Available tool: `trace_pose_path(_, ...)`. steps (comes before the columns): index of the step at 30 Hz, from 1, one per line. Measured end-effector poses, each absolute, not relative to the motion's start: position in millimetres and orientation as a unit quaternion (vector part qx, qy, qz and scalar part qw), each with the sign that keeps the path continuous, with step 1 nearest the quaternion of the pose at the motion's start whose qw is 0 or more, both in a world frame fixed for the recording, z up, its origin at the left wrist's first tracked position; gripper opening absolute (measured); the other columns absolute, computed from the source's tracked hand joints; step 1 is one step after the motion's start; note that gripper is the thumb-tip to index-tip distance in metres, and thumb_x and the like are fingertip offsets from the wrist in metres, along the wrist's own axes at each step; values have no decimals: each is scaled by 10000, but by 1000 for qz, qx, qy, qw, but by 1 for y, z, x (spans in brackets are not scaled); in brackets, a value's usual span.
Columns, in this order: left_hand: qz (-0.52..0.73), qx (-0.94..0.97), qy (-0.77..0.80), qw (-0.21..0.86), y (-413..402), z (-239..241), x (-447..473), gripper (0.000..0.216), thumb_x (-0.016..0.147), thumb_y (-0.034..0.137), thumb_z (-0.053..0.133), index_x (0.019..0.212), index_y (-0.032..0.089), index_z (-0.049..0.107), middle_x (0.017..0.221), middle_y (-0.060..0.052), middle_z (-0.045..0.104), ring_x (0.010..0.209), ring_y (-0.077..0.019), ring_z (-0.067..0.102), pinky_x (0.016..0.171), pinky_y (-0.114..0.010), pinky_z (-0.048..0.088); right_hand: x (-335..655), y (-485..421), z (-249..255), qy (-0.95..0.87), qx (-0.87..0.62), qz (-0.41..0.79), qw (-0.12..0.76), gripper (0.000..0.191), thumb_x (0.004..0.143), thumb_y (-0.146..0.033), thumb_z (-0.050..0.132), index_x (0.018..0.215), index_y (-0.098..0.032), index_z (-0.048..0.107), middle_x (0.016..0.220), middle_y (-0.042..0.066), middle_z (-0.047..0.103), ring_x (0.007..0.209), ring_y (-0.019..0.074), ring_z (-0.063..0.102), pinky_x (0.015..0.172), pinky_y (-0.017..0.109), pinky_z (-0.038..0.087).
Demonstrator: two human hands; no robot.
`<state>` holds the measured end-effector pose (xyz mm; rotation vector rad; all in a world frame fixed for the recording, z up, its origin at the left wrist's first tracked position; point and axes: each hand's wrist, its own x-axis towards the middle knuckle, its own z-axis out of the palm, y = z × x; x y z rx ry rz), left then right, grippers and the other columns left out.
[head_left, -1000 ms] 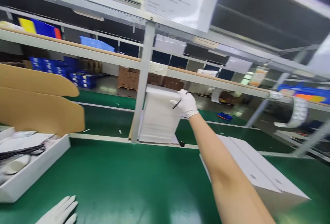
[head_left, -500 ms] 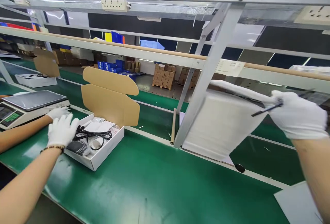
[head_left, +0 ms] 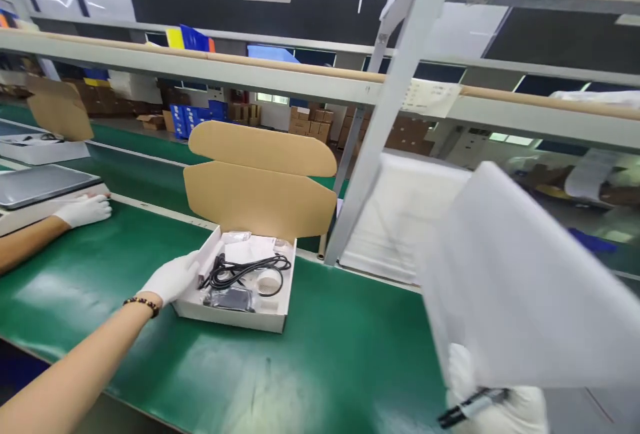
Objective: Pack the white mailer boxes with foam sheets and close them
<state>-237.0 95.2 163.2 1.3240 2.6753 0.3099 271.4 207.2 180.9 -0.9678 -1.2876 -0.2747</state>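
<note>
My left hand (head_left: 173, 279), white-gloved, grips the left wall of an open white cardboard box (head_left: 233, 316). The box's brown-lined lid (head_left: 260, 199) stands up at the back. Inside lie a coiled black cable (head_left: 245, 271), a bagged dark item (head_left: 233, 299), a round white part (head_left: 269, 282) and a white paper. At the lower right my gloved right hand (head_left: 520, 411) is closed on a thin white foam sheet (head_left: 530, 287), blurred by motion, and also holds a black marker (head_left: 470, 409). The raised sheet hides part of that hand.
A stack of white sheets (head_left: 395, 214) leans behind the metal post (head_left: 383, 121). At left, another person's gloved hand (head_left: 85, 211) is beside a weighing scale (head_left: 45, 187). Another open box (head_left: 45, 147) stands further back. A grey rail (head_left: 150, 209) borders the green table (head_left: 325, 367).
My left hand has taken hold of the box, which has moved right and turned squarer to me. My right hand has come down from the stack, bringing a foam sheet toward me.
</note>
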Motion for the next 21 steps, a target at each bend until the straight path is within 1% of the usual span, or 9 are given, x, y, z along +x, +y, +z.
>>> trace_pose_path(3, 93, 482, 870, 52, 95, 149, -178, 638, 939, 357, 188, 1348, 58, 578, 1080, -229, 717, 926, -374, 684, 803, -509, 535, 256, 188, 155, -618, -363, -188, 672, 250, 803, -303, 779, 701, -214, 569, 630, 33, 635, 501, 167, 578, 471, 297, 479)
trace_pose_path(4, 101, 507, 855, 28, 94, 147, -162, 635, 939, 343, 182, 1369, 69, 561, 1113, -233, 703, 919, -372, 672, 791, -518, 530, 255, 184, 150, -641, -350, -174, 660, 208, 839, -286, 746, 742, -208, 579, 655, 35, 652, 512, 164, 591, 472, 283, 491)
trace_pose_path(6, 145, 552, 820, -55, 93, 147, -140, 629, 941, 334, 190, 1421, 90, 513, 1330, -238, 601, 1083, -373, 615, 877, -527, 509, 260, 179, 146, -686, -338, -108, 635, 127, 885, -278, 692, 841, -199, 602, 782, 66, 709, 596, 179, 649, 526, 290, 548)
trace_pose_path(8, 191, 583, 776, -143, 97, 153, -122, 619, 959, 403, 225, 1392, 94, 541, 1461, -228, 486, 1288, -391, 480, 1004, -536, 451, 269, 176, 147, -718, -326, -40, 613, 62, 905, -248, 651, 891, -202, 611, 955, 100, 740, 715, 199, 699, 623, 327, 600)
trace_pose_path(9, 197, 604, 754, -168, 101, 158, -114, 601, 962, 446, 264, 1340, 111, 589, 1453, -215, 492, 1341, -401, 420, 1059, -551, 406, 273, 175, 148, -729, -320, -17, 604, 38, 904, -231, 643, 891, -207, 616, 1011, 102, 741, 757, 204, 711, 661, 340, 612)
trace_pose_path(11, 180, 663, 700, -194, 110, 166, -98, 527, 949, 500, 375, 1208, 156, 679, 1338, -178, 592, 1333, -412, 413, 1118, -592, 331, 280, 174, 148, -738, -322, 14, 592, 13, 899, -227, 638, 891, -217, 638, 1051, 94, 743, 812, 215, 723, 713, 357, 623)
trace_pose_path(14, 129, 706, 672, -181, 113, 167, -79, 468, 935, 497, 475, 1125, 145, 716, 1197, -167, 675, 1221, -397, 513, 1160, -637, 253, 282, 175, 143, -725, -361, 48, 585, 79, 901, -293, 631, 890, -223, 667, 1002, 93, 753, 802, 233, 726, 718, 371, 624)
trace_pose_path(17, 139, 700, 673, -194, 102, 156, -77, 475, 968, 458, 421, 1078, 124, 740, 1156, -188, 694, 1270, -411, 505, 1156, -621, 292, 277, 176, 132, -713, -404, 76, 568, 137, 891, -337, 627, 838, -216, 664, 922, 100, 754, 717, 230, 712, 666, 369, 617)
trace_pose_path(21, 158, 705, 671, -166, 73, 139, -103, 455, 976, 357, 346, 1100, 218, 760, 1140, -107, 735, 1286, -377, 544, 1168, -649, 296, 268, 180, 124, -716, -406, 106, 558, 143, 881, -345, 623, 871, -209, 666, 816, 76, 735, 658, 215, 690, 640, 357, 606)
